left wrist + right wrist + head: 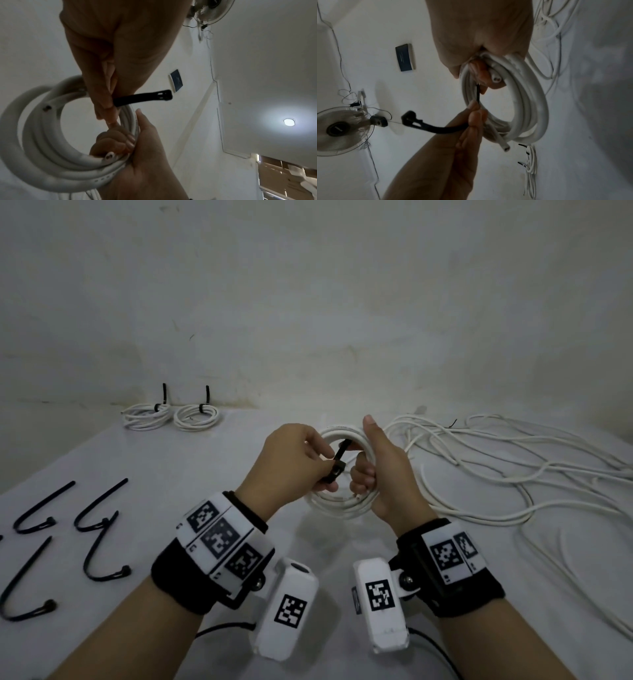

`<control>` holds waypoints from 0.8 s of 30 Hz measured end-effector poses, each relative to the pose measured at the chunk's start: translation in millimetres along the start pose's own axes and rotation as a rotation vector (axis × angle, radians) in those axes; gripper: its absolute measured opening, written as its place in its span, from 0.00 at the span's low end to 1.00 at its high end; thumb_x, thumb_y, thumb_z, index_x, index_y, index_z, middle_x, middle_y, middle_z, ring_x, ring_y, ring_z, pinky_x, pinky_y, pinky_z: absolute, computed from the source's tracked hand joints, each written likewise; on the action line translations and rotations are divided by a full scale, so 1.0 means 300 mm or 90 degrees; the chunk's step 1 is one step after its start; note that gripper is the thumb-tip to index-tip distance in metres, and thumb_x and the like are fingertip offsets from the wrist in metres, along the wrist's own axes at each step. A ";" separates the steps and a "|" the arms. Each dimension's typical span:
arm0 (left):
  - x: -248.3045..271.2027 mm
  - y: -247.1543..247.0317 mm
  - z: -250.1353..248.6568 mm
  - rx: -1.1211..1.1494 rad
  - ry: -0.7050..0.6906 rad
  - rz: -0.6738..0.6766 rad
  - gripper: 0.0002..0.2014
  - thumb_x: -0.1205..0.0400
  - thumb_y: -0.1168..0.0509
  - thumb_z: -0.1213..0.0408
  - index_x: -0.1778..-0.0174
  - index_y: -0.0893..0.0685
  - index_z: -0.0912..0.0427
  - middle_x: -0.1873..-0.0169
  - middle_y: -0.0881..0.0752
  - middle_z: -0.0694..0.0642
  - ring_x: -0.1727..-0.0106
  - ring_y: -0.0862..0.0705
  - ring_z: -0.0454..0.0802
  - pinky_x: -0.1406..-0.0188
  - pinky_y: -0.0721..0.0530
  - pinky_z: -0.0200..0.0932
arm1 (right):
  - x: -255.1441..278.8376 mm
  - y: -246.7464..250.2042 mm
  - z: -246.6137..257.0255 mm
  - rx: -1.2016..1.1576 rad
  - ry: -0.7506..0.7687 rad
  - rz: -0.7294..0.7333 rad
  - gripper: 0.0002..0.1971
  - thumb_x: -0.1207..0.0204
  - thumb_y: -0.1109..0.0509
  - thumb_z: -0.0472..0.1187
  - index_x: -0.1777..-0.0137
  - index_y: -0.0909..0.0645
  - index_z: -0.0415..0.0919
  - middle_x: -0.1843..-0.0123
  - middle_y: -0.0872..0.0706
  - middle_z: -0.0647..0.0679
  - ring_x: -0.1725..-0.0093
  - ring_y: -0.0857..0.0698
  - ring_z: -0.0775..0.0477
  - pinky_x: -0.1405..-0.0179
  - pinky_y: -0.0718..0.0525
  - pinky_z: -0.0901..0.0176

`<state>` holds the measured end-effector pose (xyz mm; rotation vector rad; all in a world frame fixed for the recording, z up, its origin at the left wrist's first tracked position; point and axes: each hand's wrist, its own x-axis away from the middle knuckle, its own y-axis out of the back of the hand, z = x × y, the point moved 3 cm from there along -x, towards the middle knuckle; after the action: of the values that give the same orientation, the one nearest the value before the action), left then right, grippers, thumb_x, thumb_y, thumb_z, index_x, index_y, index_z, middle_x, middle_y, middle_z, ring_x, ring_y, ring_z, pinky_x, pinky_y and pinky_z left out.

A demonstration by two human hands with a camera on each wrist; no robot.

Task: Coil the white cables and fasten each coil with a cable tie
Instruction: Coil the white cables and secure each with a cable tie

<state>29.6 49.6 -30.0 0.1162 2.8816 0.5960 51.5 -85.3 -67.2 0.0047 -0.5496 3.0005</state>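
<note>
At frame centre we see a white coil (337, 501) of several loops, held upright above the table, with a black tie (337, 465) slanting through its opening — head end low, tail up. Right of it loose cable (513, 474) sprawls in tangled loops. Upper left lie two tied coils (171, 416), side by side. Four spare ties (68, 542) — bent, black — lie at lower left.
</note>
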 end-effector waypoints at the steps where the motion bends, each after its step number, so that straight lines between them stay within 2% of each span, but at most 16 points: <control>1: 0.001 -0.005 0.001 0.029 0.001 -0.002 0.06 0.25 0.30 0.78 0.58 0.21 0.70 0.70 0.13 0.72 0.71 0.11 0.57 0.67 0.11 0.47 | -0.001 0.002 0.000 -0.001 -0.005 -0.001 0.22 0.21 0.35 0.56 0.67 0.22 0.38 0.82 0.40 0.50 0.83 0.40 0.53 0.83 0.37 0.65; 3: 0.006 -0.018 -0.002 0.063 -0.014 0.015 0.06 0.24 0.30 0.79 0.58 0.21 0.70 0.69 0.14 0.72 0.73 0.12 0.51 0.72 0.13 0.40 | -0.005 0.006 0.001 0.009 -0.008 -0.007 0.21 0.21 0.34 0.54 0.71 0.27 0.42 0.82 0.39 0.50 0.83 0.40 0.53 0.83 0.38 0.65; 4: 0.007 -0.025 -0.004 0.077 -0.025 0.036 0.04 0.23 0.32 0.80 0.59 0.21 0.70 0.67 0.14 0.70 0.73 0.12 0.49 0.72 0.14 0.37 | -0.006 0.009 0.003 0.019 -0.005 -0.013 0.21 0.20 0.34 0.54 0.70 0.27 0.42 0.82 0.39 0.51 0.83 0.40 0.52 0.83 0.38 0.65; 6: 0.007 -0.026 -0.009 0.105 -0.034 0.072 0.05 0.21 0.37 0.82 0.58 0.18 0.70 0.60 0.14 0.66 0.67 0.10 0.48 0.63 0.12 0.37 | -0.009 0.016 0.005 0.032 0.004 -0.030 0.19 0.20 0.34 0.52 0.68 0.25 0.41 0.83 0.38 0.51 0.84 0.40 0.52 0.83 0.37 0.65; 8: 0.009 -0.008 -0.014 0.096 -0.057 0.112 0.13 0.20 0.40 0.83 0.56 0.15 0.63 0.51 0.12 0.60 0.56 0.09 0.47 0.52 0.14 0.39 | -0.014 0.025 0.008 0.027 0.014 -0.044 0.18 0.20 0.34 0.51 0.67 0.25 0.41 0.82 0.38 0.50 0.84 0.39 0.52 0.84 0.37 0.65; 10: 0.024 0.018 -0.022 0.060 -0.100 0.176 0.15 0.21 0.40 0.84 0.53 0.14 0.60 0.48 0.11 0.54 0.49 0.11 0.44 0.49 0.17 0.35 | -0.019 0.035 0.013 0.021 0.021 -0.054 0.18 0.20 0.34 0.51 0.68 0.26 0.41 0.82 0.38 0.50 0.84 0.39 0.52 0.84 0.37 0.65; 11: 0.035 0.028 -0.027 0.046 -0.118 0.200 0.13 0.21 0.37 0.82 0.53 0.14 0.60 0.49 0.11 0.53 0.48 0.11 0.43 0.50 0.18 0.34 | -0.021 0.039 0.015 0.019 0.023 -0.057 0.18 0.20 0.34 0.51 0.68 0.26 0.41 0.82 0.38 0.50 0.84 0.39 0.52 0.84 0.37 0.65; 12: 0.042 0.037 -0.032 0.028 -0.135 0.200 0.09 0.21 0.34 0.78 0.54 0.13 0.60 0.51 0.10 0.54 0.48 0.11 0.45 0.49 0.18 0.35 | -0.022 0.040 0.017 0.016 0.024 -0.060 0.18 0.20 0.34 0.51 0.68 0.27 0.41 0.82 0.39 0.50 0.85 0.38 0.52 0.84 0.37 0.64; 14: 0.040 0.048 -0.038 -0.002 -0.167 0.147 0.04 0.22 0.31 0.70 0.58 0.12 0.59 0.57 0.09 0.56 0.52 0.10 0.48 0.48 0.17 0.39 | -0.022 0.041 0.020 0.009 0.025 -0.059 0.17 0.20 0.34 0.51 0.66 0.27 0.41 0.82 0.39 0.50 0.85 0.39 0.53 0.84 0.37 0.64; 17: 0.019 0.038 -0.038 0.018 -0.198 0.067 0.05 0.24 0.29 0.73 0.62 0.11 0.59 0.60 0.08 0.56 0.54 0.10 0.49 0.47 0.16 0.41 | -0.016 0.035 0.021 -0.024 0.018 -0.026 0.16 0.20 0.35 0.52 0.63 0.25 0.41 0.81 0.40 0.50 0.84 0.40 0.53 0.84 0.38 0.65; 19: 0.002 0.033 -0.034 0.029 -0.218 0.026 0.07 0.27 0.27 0.74 0.64 0.11 0.57 0.62 0.08 0.57 0.56 0.10 0.50 0.49 0.15 0.41 | -0.009 0.023 0.020 -0.045 0.004 0.013 0.17 0.20 0.35 0.53 0.65 0.26 0.43 0.80 0.41 0.50 0.84 0.41 0.53 0.83 0.39 0.65; 21: -0.017 0.031 -0.031 0.013 -0.233 -0.006 0.06 0.29 0.24 0.73 0.65 0.10 0.56 0.67 0.09 0.53 0.65 0.11 0.47 0.58 0.15 0.36 | 0.001 0.007 0.018 -0.042 -0.015 0.051 0.18 0.20 0.36 0.53 0.67 0.28 0.43 0.81 0.41 0.51 0.84 0.42 0.54 0.83 0.40 0.65; 24: -0.039 0.035 -0.039 -0.050 -0.276 -0.057 0.05 0.32 0.21 0.67 0.69 0.11 0.56 0.75 0.13 0.46 0.79 0.22 0.38 0.73 0.27 0.27 | 0.013 -0.013 0.012 -0.025 -0.034 0.091 0.17 0.19 0.36 0.53 0.64 0.26 0.43 0.82 0.40 0.52 0.84 0.42 0.55 0.83 0.41 0.66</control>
<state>39.0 53.4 -13.4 0.0910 2.4294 0.5841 47.9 -82.5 -62.4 0.0454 -0.6416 3.1355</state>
